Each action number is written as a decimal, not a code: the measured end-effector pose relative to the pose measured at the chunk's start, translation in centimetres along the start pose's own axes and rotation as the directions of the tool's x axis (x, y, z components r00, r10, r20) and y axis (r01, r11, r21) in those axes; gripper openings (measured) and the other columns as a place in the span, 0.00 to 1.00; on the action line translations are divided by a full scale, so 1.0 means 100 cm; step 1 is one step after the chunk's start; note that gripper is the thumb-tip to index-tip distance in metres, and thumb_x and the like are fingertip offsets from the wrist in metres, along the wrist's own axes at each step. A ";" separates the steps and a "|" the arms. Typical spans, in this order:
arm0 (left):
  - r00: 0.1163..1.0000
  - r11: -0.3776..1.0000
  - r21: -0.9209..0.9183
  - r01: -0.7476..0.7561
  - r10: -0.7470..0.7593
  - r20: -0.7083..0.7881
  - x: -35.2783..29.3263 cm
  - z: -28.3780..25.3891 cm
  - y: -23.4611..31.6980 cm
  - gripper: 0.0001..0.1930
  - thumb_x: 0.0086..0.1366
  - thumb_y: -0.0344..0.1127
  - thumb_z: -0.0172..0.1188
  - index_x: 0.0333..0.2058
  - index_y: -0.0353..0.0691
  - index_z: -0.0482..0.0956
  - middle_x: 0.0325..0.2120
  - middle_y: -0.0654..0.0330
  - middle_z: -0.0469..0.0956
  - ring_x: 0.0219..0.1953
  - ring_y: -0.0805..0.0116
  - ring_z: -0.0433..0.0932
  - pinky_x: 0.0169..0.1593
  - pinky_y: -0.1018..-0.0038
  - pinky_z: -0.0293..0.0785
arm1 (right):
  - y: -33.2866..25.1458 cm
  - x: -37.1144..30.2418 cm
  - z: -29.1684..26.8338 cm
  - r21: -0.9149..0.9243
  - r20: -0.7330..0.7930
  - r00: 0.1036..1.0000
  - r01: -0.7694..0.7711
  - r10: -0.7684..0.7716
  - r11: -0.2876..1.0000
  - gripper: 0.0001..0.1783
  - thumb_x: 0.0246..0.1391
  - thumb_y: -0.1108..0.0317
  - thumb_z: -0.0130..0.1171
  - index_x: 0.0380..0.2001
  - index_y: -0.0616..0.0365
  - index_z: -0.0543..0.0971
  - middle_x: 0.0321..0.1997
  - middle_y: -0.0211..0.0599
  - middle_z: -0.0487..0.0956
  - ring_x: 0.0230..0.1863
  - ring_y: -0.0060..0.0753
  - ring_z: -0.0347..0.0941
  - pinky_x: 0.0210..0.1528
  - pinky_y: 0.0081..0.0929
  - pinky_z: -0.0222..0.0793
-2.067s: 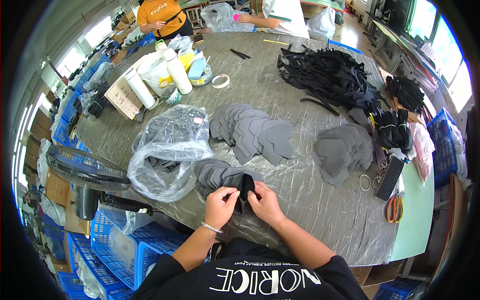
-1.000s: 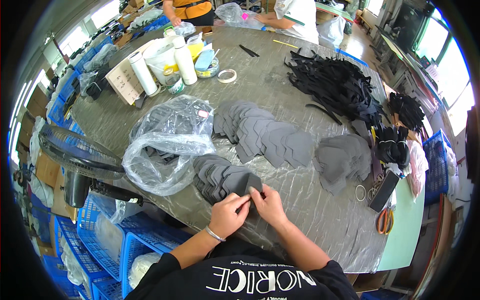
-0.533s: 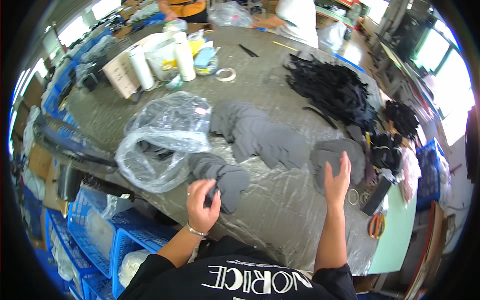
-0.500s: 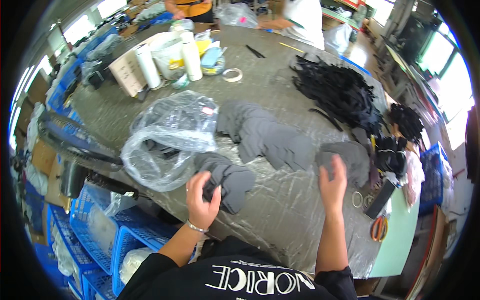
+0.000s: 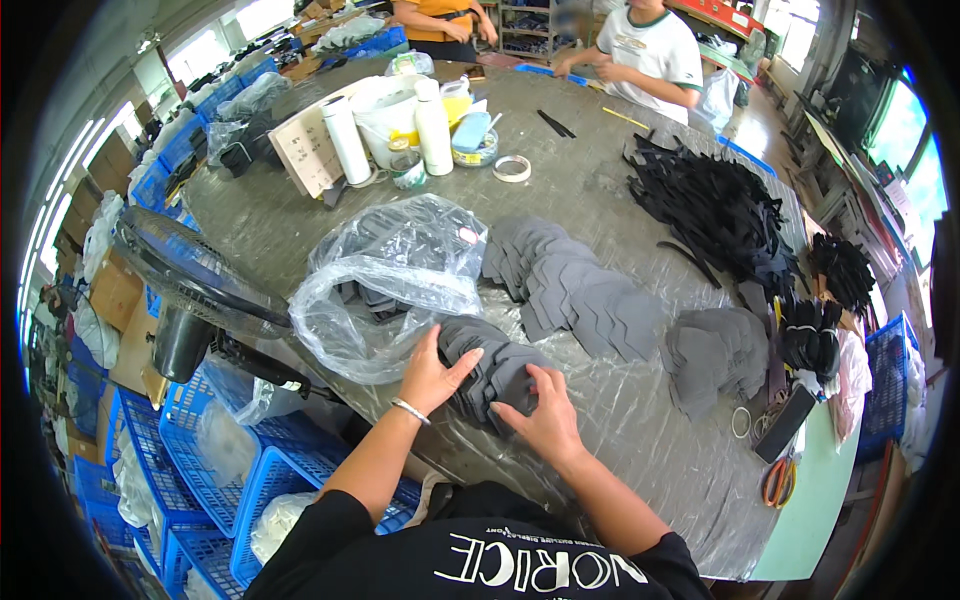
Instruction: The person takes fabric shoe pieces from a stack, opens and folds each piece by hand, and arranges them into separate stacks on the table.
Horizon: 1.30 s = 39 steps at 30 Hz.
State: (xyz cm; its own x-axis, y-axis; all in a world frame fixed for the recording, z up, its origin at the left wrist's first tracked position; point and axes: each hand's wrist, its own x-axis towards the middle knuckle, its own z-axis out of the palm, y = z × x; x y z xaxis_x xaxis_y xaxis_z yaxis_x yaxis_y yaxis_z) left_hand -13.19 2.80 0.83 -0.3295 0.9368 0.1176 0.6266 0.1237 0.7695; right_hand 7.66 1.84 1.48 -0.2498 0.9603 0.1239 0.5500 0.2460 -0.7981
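A fanned stack of dark grey cut sheet pieces (image 5: 488,362) lies in front of me, between my two hands. My left hand (image 5: 432,378) rests against its left side, thumb and fingers spread apart. At the stack's near right end, my right hand (image 5: 548,418) has thumb and fingers closed around the edge of a grey piece (image 5: 512,388). Just beyond the left hand sits an open clear plastic bag (image 5: 385,285) with more dark pieces inside. A longer overlapping row of grey pieces (image 5: 575,290) spreads to the right, and another grey pile (image 5: 715,355) lies farther right.
A black fan (image 5: 190,270) stands at the left, above blue crates (image 5: 200,450). Bottles (image 5: 432,130), a bucket (image 5: 385,110) and a tape roll (image 5: 512,168) stand farther back. Black strips (image 5: 710,205) and orange-handled scissors (image 5: 779,482) are at right. Two people work across the table (image 5: 580,115).
My right hand has moved left from the right-hand grey pile to the near stack and closed on a piece there. My left hand stays by the stack. The view has shifted.
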 end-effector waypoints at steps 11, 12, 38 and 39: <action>0.864 0.984 0.062 -0.168 0.117 0.489 0.053 0.011 0.009 0.40 0.55 0.62 0.62 0.53 0.30 0.70 0.46 0.39 0.75 0.50 0.46 0.75 0.54 0.64 0.69 | 0.013 -0.008 -0.007 0.035 0.037 0.997 -0.074 0.073 0.997 0.40 0.39 0.59 0.73 0.54 0.64 0.69 0.55 0.45 0.67 0.50 0.44 0.72 0.51 0.36 0.70; 0.862 0.984 0.059 -0.167 0.117 0.493 0.051 0.013 0.009 0.40 0.55 0.62 0.62 0.53 0.30 0.70 0.46 0.39 0.75 0.50 0.46 0.75 0.54 0.64 0.69 | 0.014 -0.009 -0.007 0.043 0.029 0.998 -0.055 0.054 0.998 0.39 0.39 0.59 0.73 0.54 0.64 0.69 0.55 0.45 0.67 0.50 0.44 0.72 0.52 0.36 0.70; 0.756 0.811 0.011 -0.586 0.541 0.368 -0.045 0.023 0.046 0.38 0.52 0.59 0.66 0.58 0.46 0.70 0.60 0.54 0.65 0.65 0.48 0.58 0.65 0.46 0.49 | 0.038 -0.035 -0.050 0.187 0.010 0.996 0.089 -0.092 0.978 0.16 0.47 0.67 0.69 0.41 0.59 0.82 0.43 0.37 0.77 0.34 0.28 0.76 0.35 0.23 0.74; 0.758 0.812 0.013 -0.583 0.538 0.368 -0.046 0.023 0.047 0.38 0.52 0.59 0.66 0.58 0.46 0.70 0.60 0.54 0.65 0.65 0.48 0.58 0.65 0.46 0.49 | 0.039 -0.034 -0.051 0.276 0.068 0.997 0.005 -0.025 0.961 0.15 0.48 0.68 0.69 0.41 0.59 0.82 0.43 0.36 0.77 0.34 0.27 0.76 0.36 0.22 0.74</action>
State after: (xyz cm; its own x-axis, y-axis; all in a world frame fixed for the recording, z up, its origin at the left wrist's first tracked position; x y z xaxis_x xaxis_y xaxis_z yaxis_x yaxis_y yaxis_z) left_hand -7.12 -0.13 2.47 0.3478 0.8972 0.2723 0.7101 -0.4417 0.5484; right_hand 14.68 0.21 0.95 -0.3175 0.9427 0.1031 0.3074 0.2051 -0.9292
